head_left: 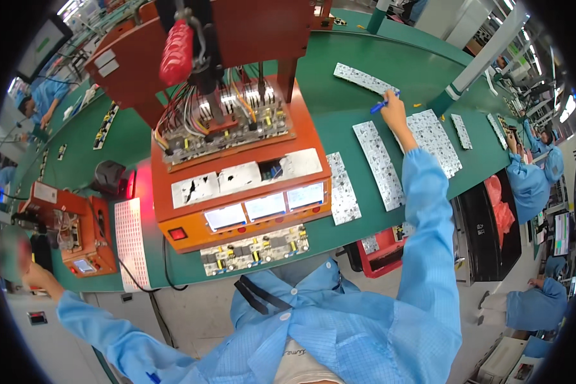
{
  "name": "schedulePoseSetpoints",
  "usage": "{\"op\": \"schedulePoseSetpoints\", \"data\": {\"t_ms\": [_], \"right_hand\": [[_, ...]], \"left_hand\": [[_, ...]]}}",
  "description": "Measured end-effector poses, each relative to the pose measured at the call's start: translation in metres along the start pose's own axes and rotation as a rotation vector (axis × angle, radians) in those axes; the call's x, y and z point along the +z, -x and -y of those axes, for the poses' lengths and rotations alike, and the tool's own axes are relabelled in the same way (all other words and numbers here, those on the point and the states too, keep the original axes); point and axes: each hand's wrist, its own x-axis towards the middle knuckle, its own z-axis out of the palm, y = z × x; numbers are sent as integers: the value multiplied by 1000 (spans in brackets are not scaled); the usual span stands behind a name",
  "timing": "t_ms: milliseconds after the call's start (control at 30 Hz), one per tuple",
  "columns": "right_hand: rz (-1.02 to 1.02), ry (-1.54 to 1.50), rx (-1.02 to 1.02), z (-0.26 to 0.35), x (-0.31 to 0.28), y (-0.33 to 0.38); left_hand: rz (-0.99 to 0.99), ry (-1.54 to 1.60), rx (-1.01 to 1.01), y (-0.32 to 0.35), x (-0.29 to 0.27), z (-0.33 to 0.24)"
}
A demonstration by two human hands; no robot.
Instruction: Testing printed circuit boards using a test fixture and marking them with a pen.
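Note:
My right hand (394, 114) reaches far out over the green bench, its fingers closed on a blue pen (379, 107). Just beyond the pen lies a narrow white circuit board panel (363, 78). A long panel (379, 168) and a wide group of panels (434, 144) lie on either side of my right forearm. Out at the far left rim is my left hand (38, 276), beside a small orange test box (86, 240); its fingers are blurred. In front of me stands a large orange test fixture (243, 211) with wired probes over a circuit board (230, 137).
A populated circuit board (256, 251) lies at the bench's front edge, below three lit screens. A label sheet (132, 243) and a black scanner (111, 178) with red light are to the left. A red bin (377, 259) and black crate (486, 230) stand right. A post (473, 70) rises behind.

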Motion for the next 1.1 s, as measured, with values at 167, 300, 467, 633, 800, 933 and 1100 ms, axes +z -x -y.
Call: {"op": "schedulePoseSetpoints", "data": {"t_ms": [167, 300, 467, 633, 800, 933, 1100], "right_hand": [[-143, 198, -193, -39, 73, -70], [234, 225, -87, -58, 81, -95], [172, 107, -293, -7, 27, -78], [36, 85, -116, 28, -59, 30], [-96, 153, 51, 30, -95, 145], [-70, 155, 91, 32, -82, 180], [-100, 127, 104, 35, -72, 195]], "left_hand": [[-68, 96, -12, -17, -27, -54], [1, 198, -94, -10, -14, -67], [-32, 39, -66, -14, -38, -61], [-42, -114, -6, -12, -26, -56], [-84, -12, 76, -12, -21, -46], [-121, -8, 102, -9, -23, -48], [-22, -76, 73, 19, -29, -87]]}}
